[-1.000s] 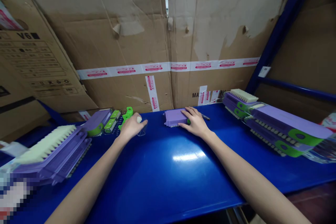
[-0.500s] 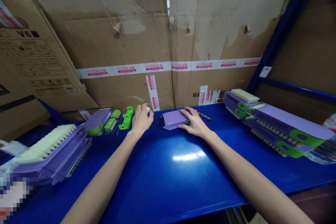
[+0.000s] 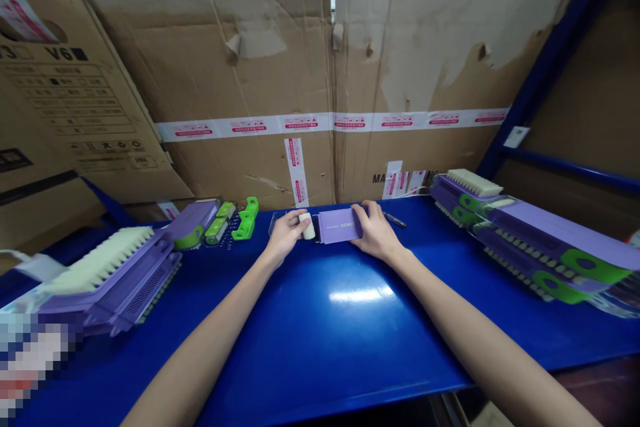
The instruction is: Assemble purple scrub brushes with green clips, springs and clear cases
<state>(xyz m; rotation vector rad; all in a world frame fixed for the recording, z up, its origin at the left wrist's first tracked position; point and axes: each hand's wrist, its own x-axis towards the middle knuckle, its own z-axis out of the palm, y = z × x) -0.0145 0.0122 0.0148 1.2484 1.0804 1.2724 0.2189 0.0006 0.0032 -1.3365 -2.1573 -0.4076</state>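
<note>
My left hand [image 3: 283,240] pinches a small cream-white block [image 3: 307,227] between thumb and fingers, close beside the left end of a flat purple plastic case [image 3: 334,225]. My right hand [image 3: 374,232] grips the case by its right end, thumb at the front and fingers over the top. Small lettering shows on the case's purple face. Whether block and case touch is hard to make out. A dark pen-like tool [image 3: 395,219] lies just right of my right hand. Left of my left hand are bright green plastic clips [image 3: 246,219].
Purple cases with cream bristle-like pieces are stacked at left [image 3: 107,280] and right [image 3: 555,233]. Green-and-clear parts [image 3: 218,225] sit near the left stack. Cardboard [image 3: 240,87] walls the back of the blue table [image 3: 310,347]. A blue metal post [image 3: 545,60] rises at right.
My left hand has moved right with the cream-white block, bringing it to the case's left end. Under my right hand the case has tilted, turning its lettered face towards me.
</note>
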